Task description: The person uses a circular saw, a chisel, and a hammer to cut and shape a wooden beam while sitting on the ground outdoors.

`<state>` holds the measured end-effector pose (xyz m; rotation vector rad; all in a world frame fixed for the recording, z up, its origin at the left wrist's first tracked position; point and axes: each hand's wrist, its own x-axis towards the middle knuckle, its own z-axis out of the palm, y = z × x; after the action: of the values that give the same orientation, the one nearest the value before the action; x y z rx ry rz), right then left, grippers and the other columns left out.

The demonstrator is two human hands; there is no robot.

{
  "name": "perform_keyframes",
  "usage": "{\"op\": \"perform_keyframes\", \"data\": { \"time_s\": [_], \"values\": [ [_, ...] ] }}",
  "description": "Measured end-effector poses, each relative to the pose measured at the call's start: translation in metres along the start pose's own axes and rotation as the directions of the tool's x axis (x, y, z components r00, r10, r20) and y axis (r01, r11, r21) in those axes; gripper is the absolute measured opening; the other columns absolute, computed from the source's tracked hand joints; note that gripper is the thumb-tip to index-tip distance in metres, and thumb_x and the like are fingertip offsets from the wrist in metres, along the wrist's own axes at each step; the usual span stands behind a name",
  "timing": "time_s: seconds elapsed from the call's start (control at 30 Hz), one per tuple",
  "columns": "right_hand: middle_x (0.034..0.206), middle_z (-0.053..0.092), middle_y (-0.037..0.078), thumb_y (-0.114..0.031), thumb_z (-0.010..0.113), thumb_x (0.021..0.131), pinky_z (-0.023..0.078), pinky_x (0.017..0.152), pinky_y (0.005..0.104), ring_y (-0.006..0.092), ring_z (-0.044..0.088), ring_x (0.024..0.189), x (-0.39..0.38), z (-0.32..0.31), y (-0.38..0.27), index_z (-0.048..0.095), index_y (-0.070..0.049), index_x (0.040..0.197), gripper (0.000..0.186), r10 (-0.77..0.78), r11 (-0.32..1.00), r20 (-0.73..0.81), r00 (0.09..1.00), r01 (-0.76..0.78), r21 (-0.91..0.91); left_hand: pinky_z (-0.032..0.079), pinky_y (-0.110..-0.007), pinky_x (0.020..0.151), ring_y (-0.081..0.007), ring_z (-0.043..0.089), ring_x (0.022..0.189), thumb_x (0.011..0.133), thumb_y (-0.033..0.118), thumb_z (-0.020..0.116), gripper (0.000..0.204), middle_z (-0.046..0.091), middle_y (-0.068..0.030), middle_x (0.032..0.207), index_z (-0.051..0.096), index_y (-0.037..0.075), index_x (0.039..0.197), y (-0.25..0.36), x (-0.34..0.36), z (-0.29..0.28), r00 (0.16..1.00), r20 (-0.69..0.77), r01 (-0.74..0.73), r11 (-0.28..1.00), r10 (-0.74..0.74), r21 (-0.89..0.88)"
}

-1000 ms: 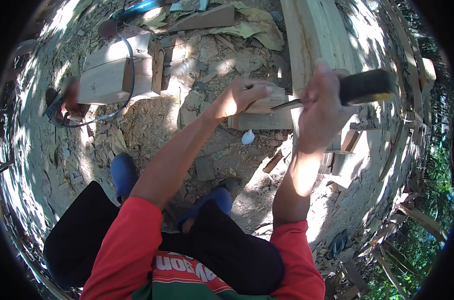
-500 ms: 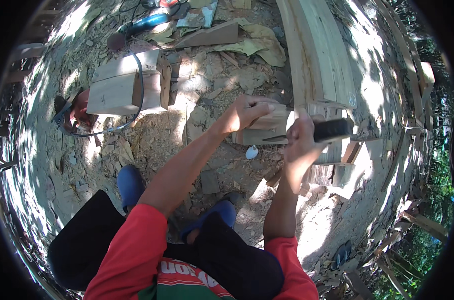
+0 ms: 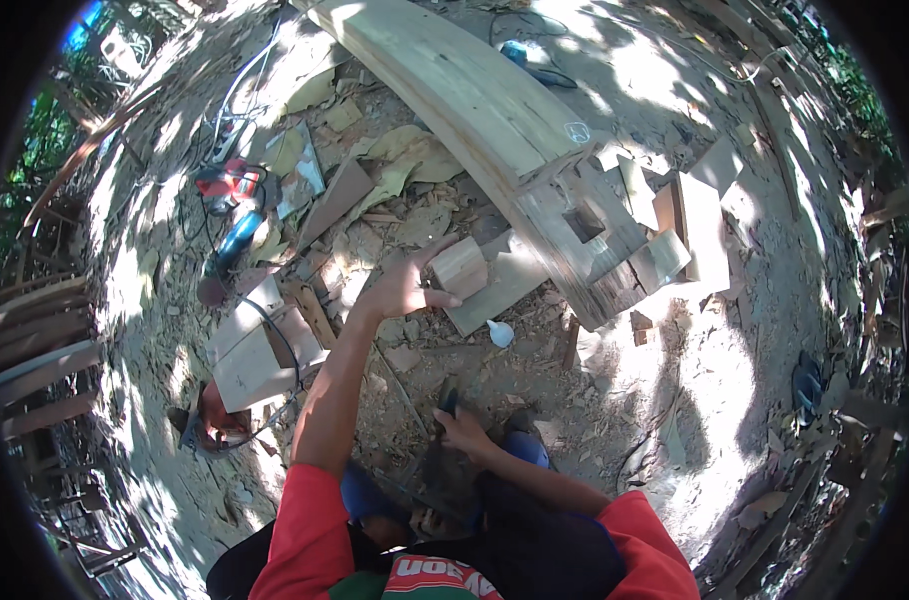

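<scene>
My left hand (image 3: 400,288) grips a small pale wooden block (image 3: 462,268) from its left side, thumb on the near side and fingers on the far side. The block rests on a flat board (image 3: 510,285) on the ground. Close to my body, my right hand (image 3: 465,432) is closed round a black-handled tool (image 3: 449,394). Its lower part is dark and hard to make out against the shade, so I cannot tell its exact kind. Just in front of the board lies a small white bulb-shaped thing (image 3: 500,333).
A long thick beam (image 3: 475,90) with a square hole near its end slants past the block. Wood offcuts (image 3: 710,230) lie at its right. To the left are a large wooden block (image 3: 265,350), a cable, a blue power tool (image 3: 240,240) and a red one (image 3: 237,182).
My right hand has drawn back from beside the block toward my body with the tool. My left hand stays on the block. The view has turned, so the beam now slants.
</scene>
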<state>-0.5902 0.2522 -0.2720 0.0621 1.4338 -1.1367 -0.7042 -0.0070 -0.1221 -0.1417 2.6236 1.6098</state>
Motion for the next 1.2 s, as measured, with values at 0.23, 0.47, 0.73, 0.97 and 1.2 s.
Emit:
{"op": "perform_keyframes", "data": {
  "time_s": [0.23, 0.47, 0.73, 0.97, 1.2],
  "values": [
    [0.128, 0.06, 0.022, -0.03, 0.071, 0.09, 0.054, 0.086, 0.0388, 0.0314, 0.067, 0.101, -0.095, -0.032, -0.109, 0.04, -0.002, 0.146, 0.069, -0.552, 0.827, -0.271, 0.789, 0.473, -0.305, 0.052, -0.033, 0.077, -0.0175, 0.065, 0.083, 0.073, 0.027, 0.078, 0.06, 0.071, -0.0147, 0.095, 0.062, -0.005, 0.121, 0.028, -0.014, 0.02, 0.976, -0.169, 0.129, 0.989, -0.139, -0.068],
    [0.148, 0.042, 0.019, -0.008, 0.071, 0.085, 0.049, 0.1, 0.0407, 0.0262, 0.05, 0.129, -0.14, -0.072, -0.158, 0.03, -0.002, 0.15, 0.078, -0.768, 0.562, -0.354, 0.534, 0.827, 0.028, 0.053, -0.033, 0.076, -0.0175, 0.067, 0.085, 0.084, 0.034, 0.072, 0.054, 0.071, -0.0162, 0.098, 0.063, -0.005, 0.121, 0.117, -0.034, 0.099, 0.964, -0.165, 0.159, 0.949, -0.208, -0.272],
    [0.14, 0.05, 0.016, -0.005, 0.062, 0.09, 0.043, 0.106, 0.0367, 0.0226, 0.049, 0.13, -0.115, -0.081, -0.142, 0.032, 0.003, 0.146, 0.065, -0.686, 0.271, -0.435, 0.583, 0.76, 0.591, 0.049, -0.032, 0.095, -0.0202, 0.058, 0.117, 0.086, 0.028, 0.072, 0.07, 0.058, -0.0159, 0.129, 0.044, -0.007, 0.139, 0.122, -0.033, 0.119, 0.961, 0.051, 0.254, 0.803, -0.27, -0.539],
    [0.123, 0.063, 0.012, -0.012, 0.063, 0.096, 0.05, 0.096, 0.0308, 0.0167, 0.061, 0.112, -0.112, -0.084, -0.147, 0.052, 0.006, 0.137, 0.046, -0.643, 0.39, -0.431, 0.632, 0.756, 0.527, 0.052, -0.034, 0.09, -0.0222, 0.063, 0.105, 0.078, 0.026, 0.08, 0.072, 0.061, -0.0173, 0.119, 0.048, -0.01, 0.131, 0.13, -0.022, 0.108, 0.945, -0.11, 0.245, 0.889, -0.308, -0.387],
    [0.118, 0.065, 0.011, -0.016, 0.061, 0.098, 0.057, 0.086, 0.0339, 0.0185, 0.066, 0.102, -0.093, -0.1, -0.133, 0.054, 0.005, 0.135, 0.042, -0.506, 0.341, -0.429, 0.748, 0.631, 0.697, 0.053, -0.033, 0.088, -0.0214, 0.062, 0.106, 0.075, 0.028, 0.084, 0.08, 0.061, -0.0201, 0.118, 0.045, -0.012, 0.133, 0.131, -0.008, 0.13, 0.932, -0.277, 0.224, 0.972, -0.234, -0.066]
  ]
}}
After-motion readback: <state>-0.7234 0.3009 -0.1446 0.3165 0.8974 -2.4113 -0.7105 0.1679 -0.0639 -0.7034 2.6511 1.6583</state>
